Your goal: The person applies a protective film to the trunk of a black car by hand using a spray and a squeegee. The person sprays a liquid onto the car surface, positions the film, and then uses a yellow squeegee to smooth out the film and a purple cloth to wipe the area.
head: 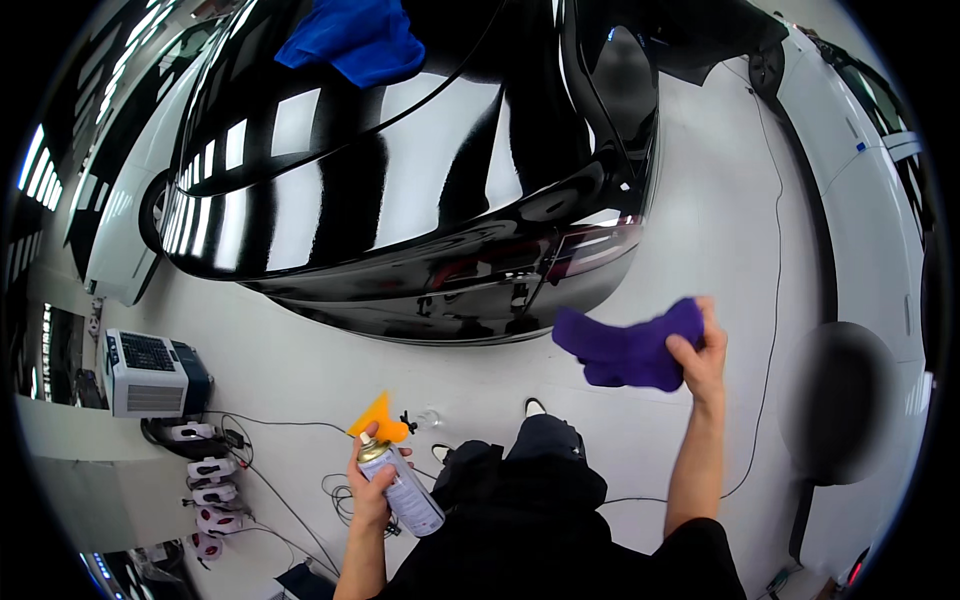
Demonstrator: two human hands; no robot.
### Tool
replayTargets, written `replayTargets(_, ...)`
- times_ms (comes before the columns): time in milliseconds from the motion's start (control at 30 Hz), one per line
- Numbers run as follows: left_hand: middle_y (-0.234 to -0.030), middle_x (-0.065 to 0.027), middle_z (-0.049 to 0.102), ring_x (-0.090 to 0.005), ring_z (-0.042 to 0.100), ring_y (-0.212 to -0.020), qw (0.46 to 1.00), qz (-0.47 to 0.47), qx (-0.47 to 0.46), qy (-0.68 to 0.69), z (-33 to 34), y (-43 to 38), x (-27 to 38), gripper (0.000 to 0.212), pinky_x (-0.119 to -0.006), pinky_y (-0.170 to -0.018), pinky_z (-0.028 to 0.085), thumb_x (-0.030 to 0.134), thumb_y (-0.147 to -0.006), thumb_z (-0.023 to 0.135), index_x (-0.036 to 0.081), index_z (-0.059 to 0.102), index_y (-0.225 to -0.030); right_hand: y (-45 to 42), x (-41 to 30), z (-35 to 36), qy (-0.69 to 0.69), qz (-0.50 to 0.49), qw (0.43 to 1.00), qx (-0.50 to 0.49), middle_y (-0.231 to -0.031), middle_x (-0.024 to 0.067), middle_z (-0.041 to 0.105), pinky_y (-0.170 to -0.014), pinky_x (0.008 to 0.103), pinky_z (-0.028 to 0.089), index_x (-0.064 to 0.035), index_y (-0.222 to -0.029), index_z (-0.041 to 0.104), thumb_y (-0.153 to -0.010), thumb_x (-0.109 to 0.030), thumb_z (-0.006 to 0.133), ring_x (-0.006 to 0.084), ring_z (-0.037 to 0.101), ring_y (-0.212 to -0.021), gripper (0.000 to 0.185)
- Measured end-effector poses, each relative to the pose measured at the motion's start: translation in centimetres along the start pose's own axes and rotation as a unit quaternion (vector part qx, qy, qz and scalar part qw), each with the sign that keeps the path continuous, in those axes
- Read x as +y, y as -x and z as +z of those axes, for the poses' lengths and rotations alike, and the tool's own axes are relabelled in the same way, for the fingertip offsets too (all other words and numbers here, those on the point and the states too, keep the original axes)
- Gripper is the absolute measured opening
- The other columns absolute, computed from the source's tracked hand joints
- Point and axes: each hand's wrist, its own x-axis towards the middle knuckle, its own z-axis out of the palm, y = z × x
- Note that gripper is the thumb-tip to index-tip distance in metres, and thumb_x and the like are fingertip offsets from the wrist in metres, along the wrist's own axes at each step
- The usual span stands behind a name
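Note:
My left hand (371, 480) holds an aerosol spray can (409, 491) with a pale nozzle and gold-coloured top, together with an orange squeegee-like tool (381, 420). My right hand (697, 352) grips a folded purple cloth (630, 345), which hangs out to the left, near the rear corner of a glossy black car (420, 165). Whether the cloth touches the car cannot be told; floor shows between much of it and the bumper. The car's tail light (600, 244) lies above the cloth in the view. A blue cloth (360, 37) rests on the black bodywork at the top.
White cars stand at the left (127, 225) and right (870, 225). A grey and white box-shaped appliance (150, 375) and several white devices (214, 491) stand at the left. Cables (776, 262) cross the floor. A blurred dark round object (838, 403) shows at the right.

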Motion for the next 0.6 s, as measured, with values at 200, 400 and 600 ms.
replayTargets(200, -0.111, -0.0165, 0.066, -0.027, 0.072, -0.099, 0.999, 0.014, 0.021, -0.029, 2.0, -0.3, 0.8, 0.091, -0.039, -0.082, 0.065, 0.033, -0.077, 0.085, 0.002, 0.045, -0.152, -10.5, 2.2, 10.1, 0.025, -0.064, 0.991, 0.113, -0.133, 0.0126, 0.064, -0.106, 0.0348, 0.048, 0.0028, -0.13, 0.063, -0.095, -0.002, 0.066, 0.024, 0.064, -0.12, 0.035)
replayTargets(400, -0.113, -0.0159, 0.065, -0.0269, 0.072, -0.098, 0.997, 0.012, 0.069, -0.041, 1.1, 0.1, -0.1, 0.092, -0.04, -0.079, 0.065, 0.036, -0.075, 0.087, 0.003, 0.046, -0.15, -16.5, 5.7, 14.0, 0.321, -0.186, 0.915, 0.162, -0.128, 0.0169, 0.06, -0.098, 0.048, 0.048, -0.0012, -0.118, 0.069, -0.088, -0.018, 0.065, 0.0399, 0.054, -0.115, 0.034)
replayTargets(600, -0.112, -0.0158, 0.064, -0.0274, 0.072, -0.098, 0.996, -0.03, 0.072, -0.047, 2.1, -1.6, -0.6, 0.09, -0.04, -0.08, 0.065, 0.036, -0.076, 0.086, 0.003, 0.048, -0.15, -12.4, 4.8, 21.6, 0.282, -0.323, 0.896, 0.115, -0.122, 0.0142, 0.064, -0.095, 0.0448, 0.047, -0.0016, -0.105, 0.073, -0.08, -0.016, 0.081, 0.0375, 0.054, -0.111, 0.031)
